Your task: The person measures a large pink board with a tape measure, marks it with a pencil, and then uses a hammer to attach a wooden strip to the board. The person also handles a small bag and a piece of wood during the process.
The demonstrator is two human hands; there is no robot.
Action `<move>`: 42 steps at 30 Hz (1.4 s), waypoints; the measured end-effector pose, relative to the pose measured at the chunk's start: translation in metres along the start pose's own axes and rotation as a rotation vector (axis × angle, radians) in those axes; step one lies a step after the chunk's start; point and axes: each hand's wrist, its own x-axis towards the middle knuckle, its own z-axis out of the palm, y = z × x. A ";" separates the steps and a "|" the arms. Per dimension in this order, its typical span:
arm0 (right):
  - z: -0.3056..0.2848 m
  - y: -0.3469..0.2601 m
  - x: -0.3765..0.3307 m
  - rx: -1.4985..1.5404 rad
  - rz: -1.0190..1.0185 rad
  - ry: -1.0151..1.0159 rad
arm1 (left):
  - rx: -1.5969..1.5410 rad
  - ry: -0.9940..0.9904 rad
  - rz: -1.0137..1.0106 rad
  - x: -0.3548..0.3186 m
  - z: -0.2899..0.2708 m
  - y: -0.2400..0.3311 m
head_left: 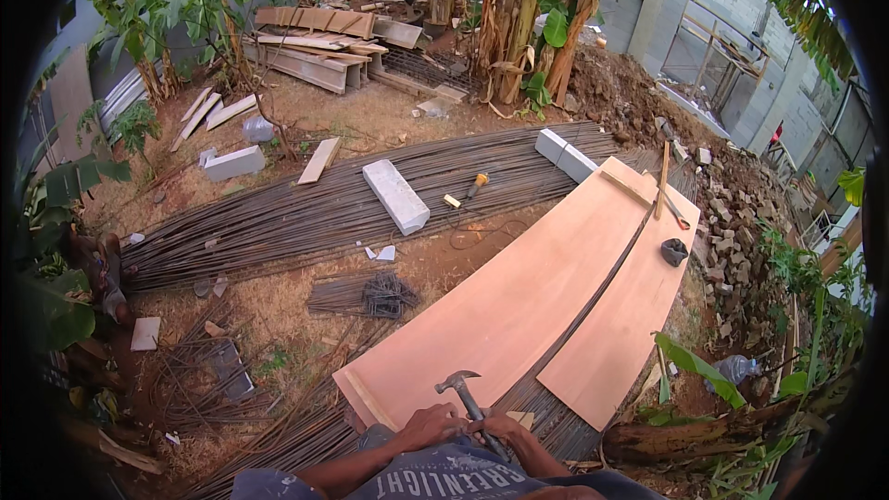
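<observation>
Steel claw hammer (470, 400) sits right at the bottom of the view, gripped low on its dark handle by both of the person's hands. Left hand (430, 426) is wrapped around it, right hand (507, 431) closed on it just beside, the two touching. Its long axis runs up and a bit left, head at the far end, pointing away from the person, over the near edge of the plywood sheet (519, 301).

That pale sheet runs long, up and to the right, with a second plywood piece (622, 324) just beside it on the right, a dark gap between them. Both lie across a bed of rebar (306, 213), long rusty rods running left to right over the dirt.

No packages or signs I can make out. A white flat scrap (145, 333) lies left on the ground, and a clear plastic bottle (736, 368) is at right among the leaves. Farther out, a grey concrete block (396, 195) rests on the rods, and stacked timber (310, 46) sits near the banana plants (528, 18).
</observation>
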 end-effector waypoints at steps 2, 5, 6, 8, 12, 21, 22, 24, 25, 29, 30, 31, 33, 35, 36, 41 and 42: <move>0.007 -0.013 -0.009 -0.016 0.030 0.002 | 0.022 0.009 0.054 -0.002 0.001 -0.003; 0.011 -0.022 -0.017 -0.027 0.036 0.009 | 0.017 0.049 0.105 -0.003 0.011 -0.013; 0.012 -0.023 -0.019 -0.030 0.031 0.010 | 0.027 0.051 0.104 -0.003 0.013 -0.014; 0.014 -0.026 -0.022 -0.018 0.041 0.040 | 0.047 0.038 0.085 -0.004 0.018 -0.017; 0.016 -0.023 -0.018 -0.035 0.038 0.074 | 0.050 0.027 0.052 -0.007 0.025 -0.019; 0.010 -0.009 -0.003 -0.092 0.060 0.155 | 0.092 -0.002 0.006 -0.007 0.024 -0.012; 0.009 -0.008 -0.002 -0.106 0.065 0.151 | 0.073 0.001 0.004 -0.007 0.021 -0.009; 0.006 -0.006 0.003 -0.133 0.076 0.144 | 0.079 -0.014 -0.011 -0.006 0.019 -0.007; 0.007 -0.008 0.003 -0.123 0.076 0.139 | 0.082 -0.020 -0.021 -0.007 0.019 -0.007; 0.009 -0.012 0.003 -0.089 0.059 0.125 | 0.102 0.009 -0.009 -0.009 0.020 -0.010; 0.009 -0.012 0.003 -0.081 0.050 0.122 | 0.115 0.011 -0.004 -0.009 0.025 -0.016; 0.010 -0.013 0.002 -0.113 0.052 0.131 | 0.128 0.011 0.004 -0.009 0.023 -0.015; 0.012 -0.019 0.001 -0.172 0.055 0.149 | 0.141 -0.008 -0.010 -0.009 0.018 -0.015; 0.010 -0.015 0.005 -0.116 0.051 0.138 | 0.141 -0.005 -0.005 -0.009 0.014 -0.011; 0.009 -0.013 0.007 -0.088 0.048 0.133 | 0.137 0.012 0.003 -0.009 0.013 -0.010; 0.017 -0.018 0.001 -0.039 0.005 0.148 | 0.124 0.027 0.041 -0.012 0.008 -0.015; 0.020 -0.021 -0.001 -0.037 0.004 0.145 | 0.124 0.023 0.049 -0.013 0.008 -0.017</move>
